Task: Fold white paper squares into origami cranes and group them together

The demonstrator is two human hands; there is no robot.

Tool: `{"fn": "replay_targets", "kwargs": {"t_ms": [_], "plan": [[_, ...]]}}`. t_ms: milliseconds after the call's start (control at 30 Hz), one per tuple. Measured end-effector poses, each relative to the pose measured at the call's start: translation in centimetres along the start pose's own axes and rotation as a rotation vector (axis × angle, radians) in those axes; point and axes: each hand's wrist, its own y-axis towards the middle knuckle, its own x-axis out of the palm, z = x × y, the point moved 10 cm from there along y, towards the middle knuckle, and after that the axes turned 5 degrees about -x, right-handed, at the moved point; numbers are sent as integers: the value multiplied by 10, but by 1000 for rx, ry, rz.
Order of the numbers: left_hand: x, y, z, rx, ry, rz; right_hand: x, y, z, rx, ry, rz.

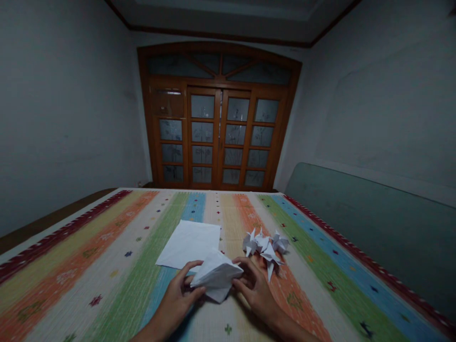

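Observation:
A partly folded piece of white paper (217, 278) is held up between both hands, just over the near part of the table. My left hand (181, 292) pinches its left side, thumb in front and fingers behind. On the opposite side, my right hand (254, 287) grips the paper's right corner between thumb and fingers. Behind it on the cloth lie flat white sheets (190, 242), their near right part covered by the folded paper. Several folded white paper figures with pointed tips (265, 247) sit in a cluster beyond my right hand.
A striped tablecloth (117, 266) in several colours covers the bed or table surface. To the right stands a pale green panel (363, 213) along the wall. Wooden doors with glass panes (221, 137) close off the far end of the room.

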Motion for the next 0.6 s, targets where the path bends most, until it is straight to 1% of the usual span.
{"fn": "replay_targets", "kwargs": {"t_ms": [167,300,433,533,600], "plan": [[-3,-2,7,25,26,20,-4,-3,-8,-71,-63,49],[-13,-6,16,73,147,132,-5,-7,-5,-90,-170,54],[-19,-14,36,218,329,236,-6,-9,-4,-150,-272,50],[-18,-21,52,338,451,256,-5,-10,-8,-201,-331,41],[-15,-28,64,448,531,253,-2,-11,-14,-240,-384,12]]}}
